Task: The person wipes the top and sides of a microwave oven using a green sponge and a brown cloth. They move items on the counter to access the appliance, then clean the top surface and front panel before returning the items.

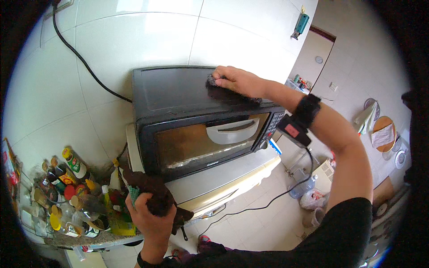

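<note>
A black Galanz microwave oven (174, 90) stands against the tiled wall, its door with a grey handle (233, 132) closed. On the right part of its top, my right hand (239, 80) presses down a bunched dark grey cloth (211, 80). A strap with a small black device sits around that wrist. My left hand (152, 214), in front of the oven's lower left corner, grips a dark brown cloth (161, 197) that hangs below the fingers. Between thumb and fingers shows a green piece, perhaps a scouring pad (134, 193).
Several sauce bottles and jars (75, 164) crowd the counter (124, 239) at the left. Under the oven is a pale cabinet (214, 177). A black power cable (80, 60) runs down the wall behind it. A water bottle (303, 187) and bags stand on the floor at right.
</note>
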Available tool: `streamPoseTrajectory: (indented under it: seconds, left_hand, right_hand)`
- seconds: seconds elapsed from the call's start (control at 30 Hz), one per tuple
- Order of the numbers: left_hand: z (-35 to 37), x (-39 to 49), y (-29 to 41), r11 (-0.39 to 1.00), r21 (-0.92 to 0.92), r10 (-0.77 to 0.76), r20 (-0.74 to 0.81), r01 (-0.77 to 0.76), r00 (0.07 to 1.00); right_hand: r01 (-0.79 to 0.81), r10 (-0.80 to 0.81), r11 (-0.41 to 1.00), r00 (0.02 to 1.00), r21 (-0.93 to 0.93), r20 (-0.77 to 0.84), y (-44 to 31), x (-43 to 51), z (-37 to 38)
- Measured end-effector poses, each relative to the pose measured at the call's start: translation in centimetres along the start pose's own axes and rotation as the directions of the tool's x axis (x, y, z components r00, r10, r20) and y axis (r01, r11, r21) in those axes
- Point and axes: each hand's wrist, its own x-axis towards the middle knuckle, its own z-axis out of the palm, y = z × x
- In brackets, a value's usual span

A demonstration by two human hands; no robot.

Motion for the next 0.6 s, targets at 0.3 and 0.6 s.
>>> streamPoseTrajectory:
  seconds: [0.3,0.6]
  left_hand:
    - [0.0,-0.1,-0.1,1.000,-0.004,-0.009,-0.011,0.009,1.000]
    - [-0.4,0.3,0.1,0.997,-0.083,0.006,-0.005,-0.006,1.000]
  right_hand:
    - [-0.063,0.073,0.994,0.990,-0.090,0.120,-5.4,6.8,0.0]
    - [-0.235,0.253,0.963,0.956,-0.131,0.147,0.1,3.3,-0.7]
